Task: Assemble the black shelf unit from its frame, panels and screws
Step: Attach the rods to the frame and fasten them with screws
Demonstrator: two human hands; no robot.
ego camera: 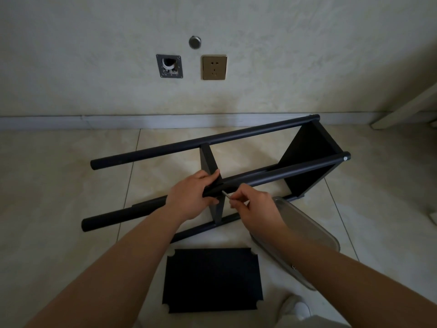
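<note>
The black shelf frame point(236, 136) lies on its side on the tiled floor, its round posts running left to right. One panel point(307, 159) sits fixed at the right end and a second panel point(209, 159) stands across the middle. My left hand point(189, 197) grips the near upper post where the middle panel meets it. My right hand point(253, 207) pinches a small silver hex key point(226, 194) whose tip points into that post. A loose black panel point(212, 280) with notched corners lies flat on the floor below my hands.
A clear plastic tray point(305, 235) rests on the floor under my right forearm, with a small screw near its lower rim. The wall ahead carries a gold socket point(214, 67) and an open junction box point(169, 66). A white board point(406, 107) leans at the right.
</note>
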